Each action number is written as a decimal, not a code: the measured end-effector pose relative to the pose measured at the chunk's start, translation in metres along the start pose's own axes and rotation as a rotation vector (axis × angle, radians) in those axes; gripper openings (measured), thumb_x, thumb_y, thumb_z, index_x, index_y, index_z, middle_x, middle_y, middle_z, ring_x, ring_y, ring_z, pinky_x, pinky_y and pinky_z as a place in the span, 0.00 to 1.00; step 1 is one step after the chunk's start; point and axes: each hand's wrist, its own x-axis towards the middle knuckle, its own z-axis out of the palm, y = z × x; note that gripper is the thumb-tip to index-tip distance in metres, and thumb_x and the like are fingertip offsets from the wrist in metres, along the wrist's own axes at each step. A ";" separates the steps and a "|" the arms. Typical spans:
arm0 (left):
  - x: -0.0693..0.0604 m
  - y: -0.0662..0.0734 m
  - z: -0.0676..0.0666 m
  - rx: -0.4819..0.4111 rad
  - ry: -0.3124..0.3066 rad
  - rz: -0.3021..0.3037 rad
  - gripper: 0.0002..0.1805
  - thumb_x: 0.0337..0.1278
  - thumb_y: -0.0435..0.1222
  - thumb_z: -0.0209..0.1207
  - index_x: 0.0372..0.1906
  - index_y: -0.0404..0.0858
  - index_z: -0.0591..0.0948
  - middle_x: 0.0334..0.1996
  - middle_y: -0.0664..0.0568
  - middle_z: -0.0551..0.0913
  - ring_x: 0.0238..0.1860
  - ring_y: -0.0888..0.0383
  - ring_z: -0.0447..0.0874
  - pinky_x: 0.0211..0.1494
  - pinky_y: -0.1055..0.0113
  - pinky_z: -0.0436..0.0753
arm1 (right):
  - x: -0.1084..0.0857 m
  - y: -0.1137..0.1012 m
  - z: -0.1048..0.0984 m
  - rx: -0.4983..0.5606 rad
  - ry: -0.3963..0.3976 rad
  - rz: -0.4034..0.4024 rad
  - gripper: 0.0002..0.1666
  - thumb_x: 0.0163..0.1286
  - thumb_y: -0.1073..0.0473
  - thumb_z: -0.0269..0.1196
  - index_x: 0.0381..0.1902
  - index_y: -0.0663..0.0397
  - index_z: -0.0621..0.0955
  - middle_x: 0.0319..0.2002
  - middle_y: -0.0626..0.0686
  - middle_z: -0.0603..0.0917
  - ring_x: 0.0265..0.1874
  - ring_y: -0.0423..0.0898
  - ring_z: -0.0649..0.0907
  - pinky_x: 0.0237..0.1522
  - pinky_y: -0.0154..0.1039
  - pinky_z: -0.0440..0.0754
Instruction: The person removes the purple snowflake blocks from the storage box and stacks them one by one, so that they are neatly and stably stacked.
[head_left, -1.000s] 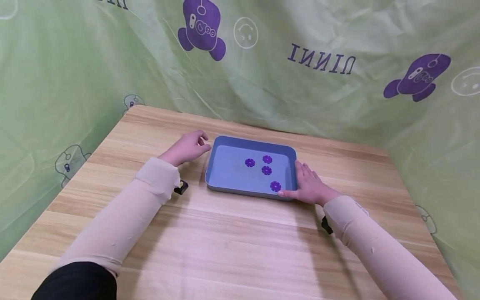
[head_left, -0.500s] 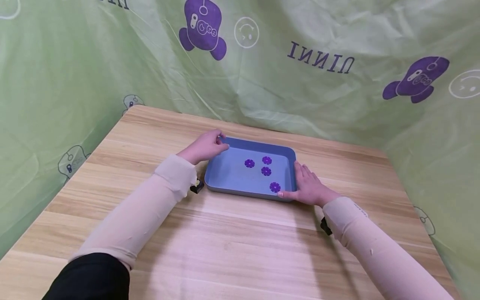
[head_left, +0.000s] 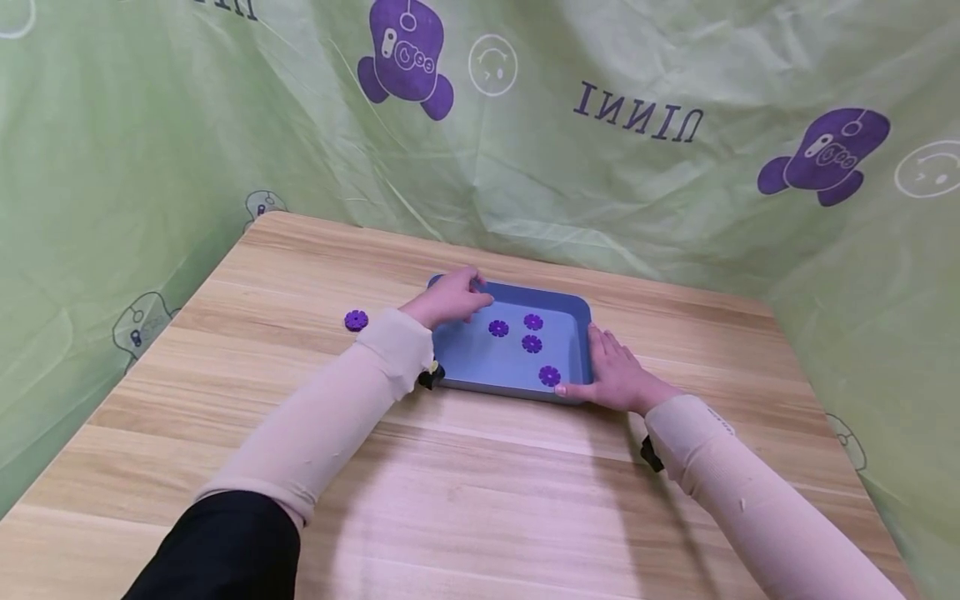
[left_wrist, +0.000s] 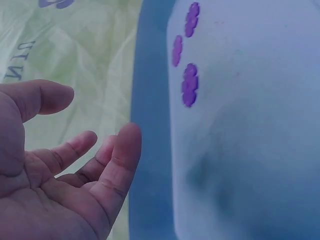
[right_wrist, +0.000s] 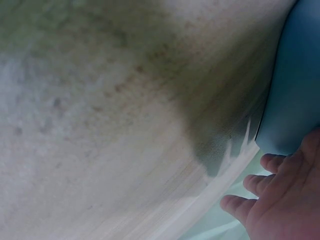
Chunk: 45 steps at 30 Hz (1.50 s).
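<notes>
A shallow blue tray (head_left: 487,362) lies on the wooden table. Several purple notched plastic discs lie flat in it, among them one disc (head_left: 550,376) near the front right corner and another disc (head_left: 498,328) nearest my left hand. That left hand (head_left: 453,297) is over the tray's left part, its fingers loosely bent and apart, nothing between them in the left wrist view. My right hand (head_left: 618,371) rests against the tray's right side, fingers extended along the outer wall and thumb at the front corner. Left of the tray, purple notched discs (head_left: 356,320), seemingly stacked, lie on the table.
The wooden table (head_left: 480,483) reaches back to a green printed curtain (head_left: 637,192), which also hangs along both sides. A small black wrist device (head_left: 431,375) on my left arm is close to the tray's front left corner.
My left hand has moved right, from beside the tray to over its left part, uncovering the purple discs on the table. My right hand and the tray stay put.
</notes>
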 end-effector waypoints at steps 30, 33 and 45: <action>0.016 -0.003 0.047 0.529 -0.084 0.023 0.11 0.65 0.30 0.57 0.49 0.32 0.83 0.46 0.44 0.84 0.51 0.49 0.78 0.55 0.59 0.78 | 0.001 -0.004 -0.002 0.017 -0.019 0.016 0.77 0.64 0.26 0.65 0.78 0.75 0.37 0.79 0.75 0.40 0.77 0.73 0.43 0.76 0.66 0.43; 0.017 -0.003 0.047 0.521 -0.080 0.025 0.07 0.62 0.28 0.57 0.43 0.31 0.81 0.40 0.44 0.83 0.41 0.51 0.77 0.46 0.60 0.79 | 0.001 -0.003 -0.003 0.017 -0.020 0.016 0.77 0.64 0.26 0.65 0.78 0.75 0.37 0.79 0.75 0.40 0.77 0.73 0.43 0.76 0.66 0.43; 0.010 0.001 0.044 0.504 -0.121 0.060 0.04 0.60 0.27 0.60 0.35 0.36 0.76 0.33 0.49 0.78 0.38 0.53 0.75 0.47 0.62 0.78 | -0.001 -0.002 -0.003 0.021 -0.024 0.020 0.77 0.64 0.26 0.65 0.78 0.76 0.37 0.79 0.75 0.39 0.77 0.73 0.43 0.75 0.67 0.43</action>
